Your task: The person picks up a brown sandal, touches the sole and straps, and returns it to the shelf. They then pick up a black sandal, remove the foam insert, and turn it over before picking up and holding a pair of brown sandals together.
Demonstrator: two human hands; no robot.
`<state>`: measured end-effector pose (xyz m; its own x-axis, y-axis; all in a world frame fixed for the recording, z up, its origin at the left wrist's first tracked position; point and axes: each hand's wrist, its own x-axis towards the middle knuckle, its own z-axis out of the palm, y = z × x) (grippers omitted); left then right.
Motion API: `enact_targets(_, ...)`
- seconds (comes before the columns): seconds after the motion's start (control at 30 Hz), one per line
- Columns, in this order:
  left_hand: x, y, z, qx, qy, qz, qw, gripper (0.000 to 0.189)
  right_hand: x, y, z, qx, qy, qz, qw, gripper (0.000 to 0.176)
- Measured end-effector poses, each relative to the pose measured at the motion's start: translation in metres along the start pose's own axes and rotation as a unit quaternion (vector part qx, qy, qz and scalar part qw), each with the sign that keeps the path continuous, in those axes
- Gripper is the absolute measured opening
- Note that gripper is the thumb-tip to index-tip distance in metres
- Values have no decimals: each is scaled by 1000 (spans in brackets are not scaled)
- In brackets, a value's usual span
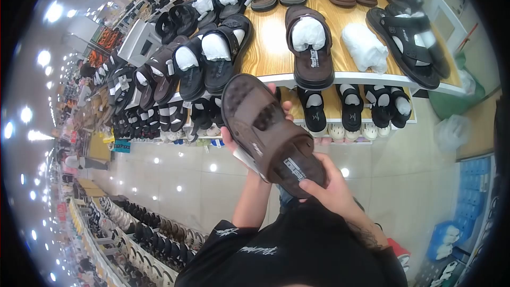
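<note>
A brown open-toe sandal [249, 122] with wide straps is held up in front of me, its toe pointing up and left. My left hand [229, 139] is closed around it from beneath, with fingers showing along both edges. At the heel, my right hand [332, 183] grips the sole, thumb on the printed insole. A pale tag hangs at the sandal's left side. Just beyond, on the wooden display shelf [265, 37], stands a similar brown sandal [312, 66] stuffed with white paper. Right of that lies a crumpled wad of white paper [365, 48].
More dark sandals [226, 58] line the shelf on the left, and a black pair [406, 42] sits at its right end. A lower shelf holds several black sandals [351, 109]. Shoe racks [154, 234] stand at lower left. Blue boxes [473, 188] are stacked on the right.
</note>
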<state>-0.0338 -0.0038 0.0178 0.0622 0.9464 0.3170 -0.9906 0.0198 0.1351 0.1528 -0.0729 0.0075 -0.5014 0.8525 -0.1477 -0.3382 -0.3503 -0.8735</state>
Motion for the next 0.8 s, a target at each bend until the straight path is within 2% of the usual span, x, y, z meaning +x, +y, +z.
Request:
enact_targets(0.03,2,-6,6,46,4,20,999,95,3,7,-4,-2,0,0,1000,55)
enact_targets(0.1,1,-14,28,117,38,32,992,93,7,17,-17,-66,-18,-102,992,51)
enact_targets(0.13,-3,-6,20,115,36,33,992,93,5,15,-21,-68,1,-117,991,50)
enact_targets(0.17,-11,11,3,213,81,41,973,85,2,8,-27,-72,1,-116,991,50)
enact_targets(0.23,-23,41,-15,381,142,25,913,67,-7,-8,-43,-25,17,25,999,50)
enact_targets(0.27,-25,52,-19,451,153,2,879,56,-9,-9,-52,-129,34,-31,991,48)
enact_targets(0.3,-29,58,-23,546,147,-4,825,43,-11,-11,-58,-136,41,-36,989,48)
enact_targets(0.33,-29,63,-22,605,100,-13,790,34,-14,-14,-64,-164,60,-41,984,47)
enact_targets(0.37,-32,64,-20,632,102,-47,767,32,-17,-16,-69,-192,80,-44,977,45)
enact_targets(0.43,-45,56,-38,625,114,-13,772,33,-19,-20,-74,-169,106,-44,979,44)
enact_targets(0.5,-56,44,-45,563,124,20,817,34,-20,-22,-79,-210,125,-59,968,43)
enact_targets(0.53,-59,37,-49,537,140,54,830,34,-21,-22,-80,-186,128,-44,973,42)
enact_targets(0.57,-62,35,-50,530,133,51,836,34,-22,-24,-82,-192,138,-48,971,42)
enact_targets(0.63,-63,44,-45,582,125,-13,804,38,-24,-27,-85,-192,134,-62,970,41)
enact_targets(0.67,-56,48,-29,632,113,-67,764,38,-25,-29,-86,-182,151,-75,969,43)
enact_targets(0.7,-53,51,-22,630,111,-63,766,38,-26,-33,-89,-186,151,-77,968,43)
enact_targets(0.77,-50,55,-11,687,44,-267,674,35,-28,-41,-95,-185,193,-145,953,47)
enact_targets(0.8,-49,46,-5,685,33,-280,672,31,-31,-48,-96,-192,189,-137,953,52)
